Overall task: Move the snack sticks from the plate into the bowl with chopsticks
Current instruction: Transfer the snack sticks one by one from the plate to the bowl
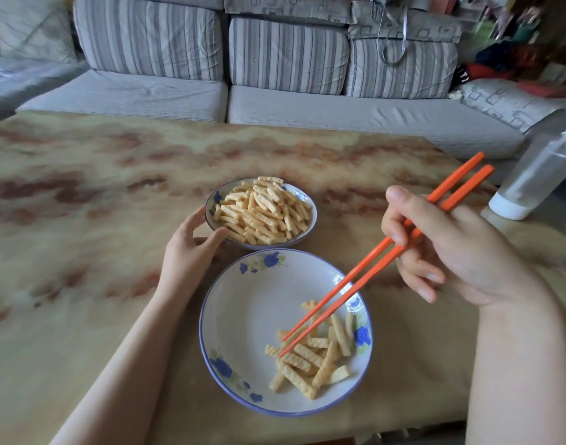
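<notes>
**Reader:** Where are the snack sticks?

**Describer:** A small loose pile of pale, ridged snack sticks (310, 358) lies on the near right part of the plate (243, 316), a white dish with blue flowers round its rim. The other side of the plate is bare.

**Reader:** And the chopsticks?

**Describer:** Two orange chopsticks (371, 261) slant down from beyond the plate's right rim. Their thin ends are at the left edge of the pile, a narrow gap between them. Whether a stick is caught there cannot be told. The person's right hand (452, 252), to the right of the plate, holds them pinched between thumb and curled fingers.

**Reader:** Where do the sticks go?

**Describer:** Into the bowl (309, 234), just behind the plate and almost touching it, already heaped with the same sticks. The left hand (188, 248), behind the plate's left side, cups the bowl's near wall.

**Reader:** How should this pick be done?

**Describer:** Probably by choosing one stick on top of the pile, closing on its middle across the ridges, and squeezing gently, since the sticks look brittle. A low, short carry over the plate's far rim, released at the heap's centre, should stop spills.

**Reader:** What surrounds the plate?

**Describer:** A marbled table (82, 220) lies under it, a striped sofa (307, 107) stands far behind, and a clear bottle (538, 178) stands well off to its far right.
</notes>
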Motion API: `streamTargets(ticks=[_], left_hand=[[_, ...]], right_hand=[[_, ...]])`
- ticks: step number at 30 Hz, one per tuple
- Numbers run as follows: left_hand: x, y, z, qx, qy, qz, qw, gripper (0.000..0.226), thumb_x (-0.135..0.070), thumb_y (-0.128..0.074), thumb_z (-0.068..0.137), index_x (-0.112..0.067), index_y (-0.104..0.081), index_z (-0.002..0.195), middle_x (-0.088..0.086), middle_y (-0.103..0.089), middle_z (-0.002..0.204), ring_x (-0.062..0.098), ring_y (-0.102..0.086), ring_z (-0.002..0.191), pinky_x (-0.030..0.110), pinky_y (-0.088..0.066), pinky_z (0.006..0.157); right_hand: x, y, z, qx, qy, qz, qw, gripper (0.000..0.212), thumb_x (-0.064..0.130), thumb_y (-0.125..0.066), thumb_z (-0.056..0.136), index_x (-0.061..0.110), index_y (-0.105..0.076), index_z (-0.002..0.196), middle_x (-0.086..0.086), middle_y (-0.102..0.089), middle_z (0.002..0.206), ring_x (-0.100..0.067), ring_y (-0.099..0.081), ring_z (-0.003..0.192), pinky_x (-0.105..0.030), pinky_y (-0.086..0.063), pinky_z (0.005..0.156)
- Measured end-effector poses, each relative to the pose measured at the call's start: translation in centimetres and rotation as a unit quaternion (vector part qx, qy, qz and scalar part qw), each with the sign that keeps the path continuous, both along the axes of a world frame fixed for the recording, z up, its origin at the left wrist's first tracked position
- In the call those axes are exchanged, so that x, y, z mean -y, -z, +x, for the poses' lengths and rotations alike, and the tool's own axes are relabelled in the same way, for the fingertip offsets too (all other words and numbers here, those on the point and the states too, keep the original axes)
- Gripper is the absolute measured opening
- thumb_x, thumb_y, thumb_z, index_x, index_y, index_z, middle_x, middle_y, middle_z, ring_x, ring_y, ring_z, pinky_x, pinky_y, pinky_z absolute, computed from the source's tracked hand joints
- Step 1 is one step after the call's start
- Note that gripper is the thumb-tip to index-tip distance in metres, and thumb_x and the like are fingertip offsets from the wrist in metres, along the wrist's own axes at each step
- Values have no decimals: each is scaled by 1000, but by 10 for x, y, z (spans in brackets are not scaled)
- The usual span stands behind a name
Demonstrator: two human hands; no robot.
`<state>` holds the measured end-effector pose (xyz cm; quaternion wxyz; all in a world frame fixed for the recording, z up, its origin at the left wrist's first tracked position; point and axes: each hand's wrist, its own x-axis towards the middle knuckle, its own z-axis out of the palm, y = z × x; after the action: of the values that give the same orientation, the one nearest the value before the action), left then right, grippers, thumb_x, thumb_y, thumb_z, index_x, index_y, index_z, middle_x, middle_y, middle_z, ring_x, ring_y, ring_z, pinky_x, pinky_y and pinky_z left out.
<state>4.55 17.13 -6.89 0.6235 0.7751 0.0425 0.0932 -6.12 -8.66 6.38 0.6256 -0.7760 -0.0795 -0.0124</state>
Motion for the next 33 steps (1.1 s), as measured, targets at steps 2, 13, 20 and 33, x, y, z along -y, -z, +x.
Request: streamTargets(ticks=[2,13,20,33], left_hand=[[0,0,0,1,1,-1,1000,45,-22,-67,90,-30,-56,133,-4,-74,89,13,-71,72,28,-55,75],[2,-1,0,-3,1,-2,1000,45,-21,-67,90,-33,-57,132,-6,-73,81,2,-69,61,21,-50,67],[1,-1,0,-2,1,-3,1000,44,-21,-67,90,-33,-58,132,-10,-73,73,4,-70,62,23,-53,69],[2,-4,-2,1,-1,6,1000,44,-21,-66,91,-31,-57,133,-7,-72,80,-1,-67,58,14,-50,60]], right_hand=[[0,-1,-2,-4,-14,-8,1000,45,43,-47,84,6,-43,59,-1,-26,32,-17,-29,23,-16,-28,33],[-7,13,13,5,30,48,998,44,44,-49,87,17,-46,53,-4,-31,49,-12,-27,26,-21,-30,32],[-11,14,26,110,167,197,960,42,25,-41,102,11,-42,62,7,-48,58,-9,-29,29,-18,-32,36],[-72,49,57,138,181,181,957,45,23,-40,104,4,-48,64,-6,-38,41,-28,-37,34,-19,-37,37]])
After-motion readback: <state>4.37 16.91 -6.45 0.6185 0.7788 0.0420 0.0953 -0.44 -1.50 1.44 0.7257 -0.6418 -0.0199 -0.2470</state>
